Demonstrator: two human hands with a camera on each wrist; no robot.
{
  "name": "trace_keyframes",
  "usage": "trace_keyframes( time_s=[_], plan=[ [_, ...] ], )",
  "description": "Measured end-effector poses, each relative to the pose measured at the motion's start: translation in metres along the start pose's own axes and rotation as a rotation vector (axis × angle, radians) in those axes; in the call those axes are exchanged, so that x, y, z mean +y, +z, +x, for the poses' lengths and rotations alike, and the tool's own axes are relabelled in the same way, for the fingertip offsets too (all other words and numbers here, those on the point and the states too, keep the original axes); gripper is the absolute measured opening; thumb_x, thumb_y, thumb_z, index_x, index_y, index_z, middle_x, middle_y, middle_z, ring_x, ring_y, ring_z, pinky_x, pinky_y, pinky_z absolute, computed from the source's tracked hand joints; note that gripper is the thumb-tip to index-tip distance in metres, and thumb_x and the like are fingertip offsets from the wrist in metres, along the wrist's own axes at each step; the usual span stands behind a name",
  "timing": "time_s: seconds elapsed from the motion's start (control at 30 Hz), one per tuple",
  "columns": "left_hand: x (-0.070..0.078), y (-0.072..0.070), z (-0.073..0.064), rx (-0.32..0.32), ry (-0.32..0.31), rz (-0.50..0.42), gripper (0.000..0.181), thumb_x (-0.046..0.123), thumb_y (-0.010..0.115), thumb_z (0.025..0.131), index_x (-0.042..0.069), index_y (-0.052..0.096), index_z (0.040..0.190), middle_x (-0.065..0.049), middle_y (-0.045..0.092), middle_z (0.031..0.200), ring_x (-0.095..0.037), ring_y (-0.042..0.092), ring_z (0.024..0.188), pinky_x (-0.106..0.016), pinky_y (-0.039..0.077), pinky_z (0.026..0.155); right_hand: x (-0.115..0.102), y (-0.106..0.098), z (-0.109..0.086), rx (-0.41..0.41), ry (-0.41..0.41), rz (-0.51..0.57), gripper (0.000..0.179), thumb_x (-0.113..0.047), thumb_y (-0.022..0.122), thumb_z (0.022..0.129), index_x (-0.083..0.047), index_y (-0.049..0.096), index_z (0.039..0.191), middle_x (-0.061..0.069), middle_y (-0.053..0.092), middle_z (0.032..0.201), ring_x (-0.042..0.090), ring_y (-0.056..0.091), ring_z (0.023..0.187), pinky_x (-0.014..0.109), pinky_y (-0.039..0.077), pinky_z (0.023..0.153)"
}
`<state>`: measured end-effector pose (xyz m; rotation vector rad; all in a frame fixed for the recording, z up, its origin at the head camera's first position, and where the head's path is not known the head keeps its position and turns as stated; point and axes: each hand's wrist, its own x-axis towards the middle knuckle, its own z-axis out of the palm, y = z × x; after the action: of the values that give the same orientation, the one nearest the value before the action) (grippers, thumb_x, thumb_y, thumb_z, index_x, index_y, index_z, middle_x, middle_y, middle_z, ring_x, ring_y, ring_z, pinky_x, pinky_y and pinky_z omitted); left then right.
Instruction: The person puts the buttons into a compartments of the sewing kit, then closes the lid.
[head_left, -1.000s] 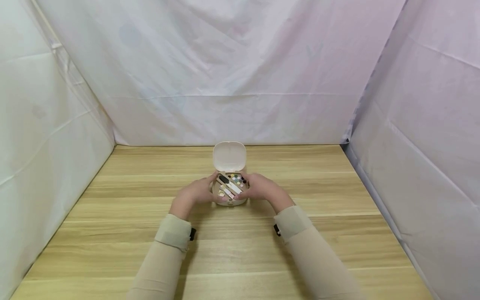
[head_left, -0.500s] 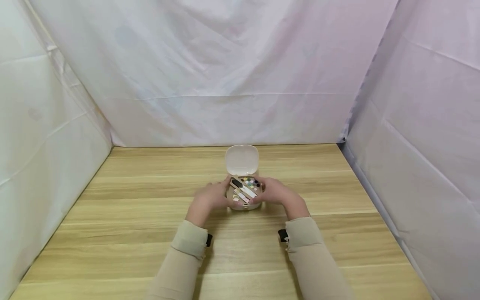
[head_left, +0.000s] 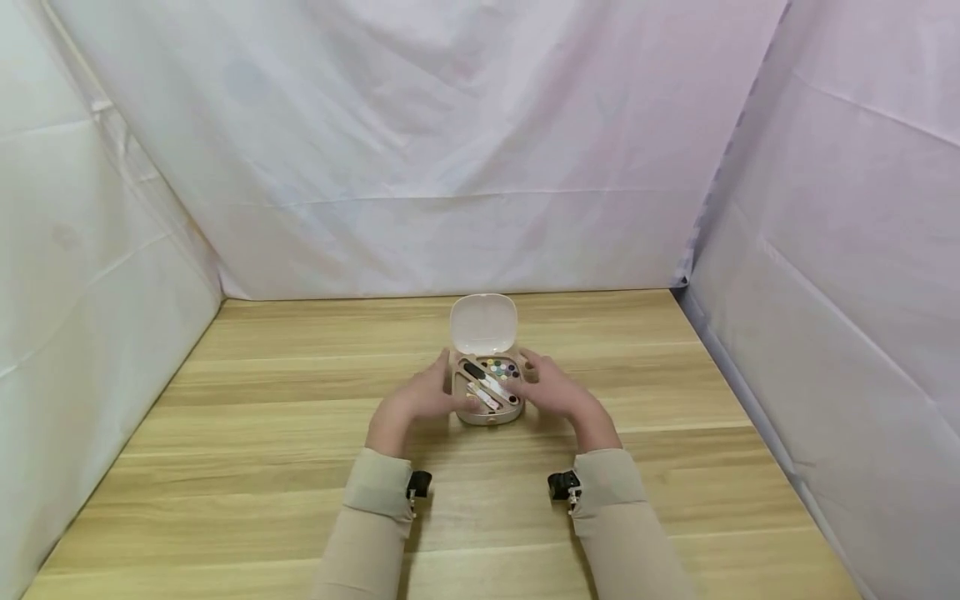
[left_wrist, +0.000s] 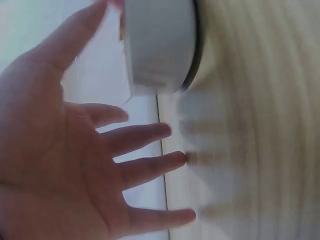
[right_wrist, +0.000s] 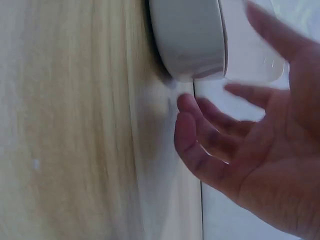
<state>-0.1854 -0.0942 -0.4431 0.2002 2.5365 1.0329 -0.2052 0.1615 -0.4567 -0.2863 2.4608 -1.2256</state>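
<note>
A small off-white sewing kit box rests on the wooden table with its lid raised at the back. Inside lie thread snips with a black part, a small pale strip-like tool and several coloured buttons or spools, too small to tell. My left hand is at the box's left side, fingers spread and straight in the left wrist view, thumb near the front rim. On the right side, my right hand has loosely bent fingers apart from the box wall, its thumb over the box edge.
The wooden table extends around the box on every side. White cloth hangs behind the table and along both sides. A black wrist camera sits on the left sleeve, another camera on the right.
Between the first two frames the box moved right with both hands holding its sides. Since then my fingers have loosened and spread away from it, while the box stays about where it was.
</note>
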Motion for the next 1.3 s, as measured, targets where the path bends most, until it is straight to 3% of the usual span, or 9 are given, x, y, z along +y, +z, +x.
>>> trace_keyframes(
  time_s=[0.1, 0.2, 0.33, 0.47, 0.53, 0.77, 0.97, 1.1, 1.3],
  plan=[
    [0.000, -0.006, 0.004, 0.067, 0.010, -0.081, 0.111, 0.062, 0.065, 0.099, 0.006, 0.003, 0.172, -0.027, 0.024, 0.174, -0.048, 0.029, 0.161, -0.064, 0.026, 0.130, -0.005, -0.001, 0.000, 0.101, 0.034, 0.080, 0.076, -0.047, 0.045, 0.113, -0.007, 0.018, 0.171, 0.026, 0.030, 0.173, 0.050, 0.037, 0.156, 0.065, 0.031, 0.127],
    [0.006, -0.009, 0.010, 0.159, 0.025, -0.211, 0.095, 0.064, 0.047, 0.107, 0.010, 0.003, 0.173, -0.025, 0.026, 0.175, -0.048, 0.031, 0.160, -0.063, 0.026, 0.130, -0.015, -0.006, 0.004, 0.165, 0.022, 0.200, 0.071, -0.050, 0.031, 0.115, -0.010, 0.017, 0.172, 0.025, 0.032, 0.172, 0.051, 0.042, 0.153, 0.063, 0.036, 0.126],
    [0.019, -0.010, 0.012, 0.232, 0.076, -0.417, 0.082, 0.062, 0.029, 0.112, 0.014, 0.003, 0.173, -0.017, 0.019, 0.179, -0.040, 0.021, 0.165, -0.057, 0.016, 0.135, -0.024, -0.007, 0.008, 0.175, 0.008, 0.343, 0.074, -0.058, 0.024, 0.114, -0.013, 0.017, 0.172, 0.022, 0.032, 0.173, 0.049, 0.045, 0.152, 0.061, 0.038, 0.125],
    [0.027, -0.008, 0.013, 0.233, 0.108, -0.479, 0.077, 0.061, 0.022, 0.113, 0.018, 0.002, 0.173, -0.010, 0.007, 0.182, -0.033, 0.006, 0.169, -0.053, 0.006, 0.136, -0.027, -0.005, 0.011, 0.164, -0.013, 0.376, 0.076, -0.059, 0.023, 0.114, -0.011, 0.016, 0.172, 0.017, 0.025, 0.177, 0.040, 0.031, 0.162, 0.062, 0.036, 0.126],
    [0.028, -0.007, 0.013, 0.240, 0.115, -0.481, 0.075, 0.060, 0.022, 0.113, 0.019, 0.003, 0.173, -0.010, 0.008, 0.181, -0.034, 0.007, 0.169, -0.054, 0.007, 0.136, -0.027, -0.005, 0.010, 0.165, -0.017, 0.382, 0.075, -0.057, 0.024, 0.114, -0.011, 0.015, 0.172, 0.018, 0.026, 0.177, 0.041, 0.031, 0.162, 0.062, 0.035, 0.126],
    [0.025, -0.006, 0.010, 0.280, 0.149, -0.478, 0.073, 0.063, 0.025, 0.112, 0.019, 0.024, 0.171, -0.014, 0.028, 0.177, -0.040, 0.024, 0.164, -0.063, 0.021, 0.132, -0.031, -0.008, 0.005, 0.199, -0.056, 0.349, 0.071, -0.056, 0.028, 0.114, -0.015, 0.019, 0.172, 0.017, 0.030, 0.176, 0.042, 0.039, 0.158, 0.059, 0.036, 0.127],
    [0.018, -0.005, 0.007, 0.330, 0.174, -0.434, 0.052, 0.050, 0.052, 0.111, 0.014, 0.056, 0.147, -0.019, 0.058, 0.152, -0.044, 0.055, 0.146, -0.058, 0.047, 0.119, -0.029, -0.009, -0.004, 0.210, -0.080, 0.251, 0.064, -0.052, 0.046, 0.112, -0.016, 0.038, 0.164, 0.019, 0.042, 0.165, 0.046, 0.043, 0.154, 0.061, 0.037, 0.126],
    [0.011, -0.003, 0.004, 0.331, 0.200, -0.393, 0.048, 0.038, 0.066, 0.106, 0.007, 0.060, 0.143, -0.018, 0.062, 0.146, -0.042, 0.060, 0.142, -0.051, 0.052, 0.115, -0.024, -0.008, -0.012, 0.188, -0.119, 0.227, 0.059, -0.043, 0.057, 0.110, -0.012, 0.042, 0.158, 0.019, 0.042, 0.163, 0.043, 0.046, 0.154, 0.055, 0.043, 0.123],
    [0.010, -0.002, -0.003, 0.305, 0.209, -0.291, 0.046, 0.033, 0.075, 0.101, 0.007, 0.065, 0.138, -0.016, 0.065, 0.146, -0.042, 0.060, 0.142, -0.056, 0.051, 0.116, -0.017, -0.007, -0.023, 0.137, -0.158, 0.218, 0.057, -0.033, 0.065, 0.108, -0.007, 0.044, 0.154, 0.018, 0.044, 0.164, 0.037, 0.045, 0.155, 0.049, 0.049, 0.118]
  ],
)
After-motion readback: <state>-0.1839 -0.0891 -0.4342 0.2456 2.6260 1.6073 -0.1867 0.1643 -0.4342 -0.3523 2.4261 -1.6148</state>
